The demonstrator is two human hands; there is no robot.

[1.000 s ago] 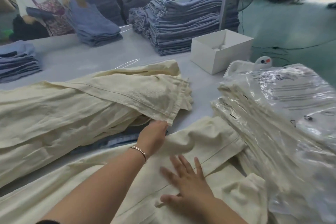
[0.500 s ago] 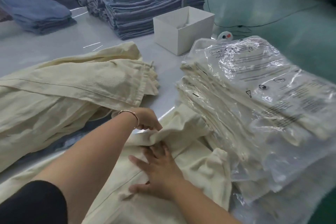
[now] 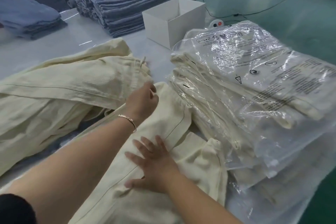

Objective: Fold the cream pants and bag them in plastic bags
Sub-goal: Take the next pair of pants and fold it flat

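Right beside cream pants: bagged stack; white box behind.

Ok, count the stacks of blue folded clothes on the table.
2 in view: a tall stack at the back, left of the white box, and a lower stack at the far left. More may lie beyond the frame's left edge.

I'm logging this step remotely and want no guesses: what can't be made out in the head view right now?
- Left hand: motion-blurred, its fingers face away, so any grip on the cream pants is unclear.
- Print on the bagged pants stack: blurred and glared, unreadable.
- How many bagged pairs: the layers merge.
- White box: its walls hide most of the inside.
- Pants' near end: cut off by the bottom edge.
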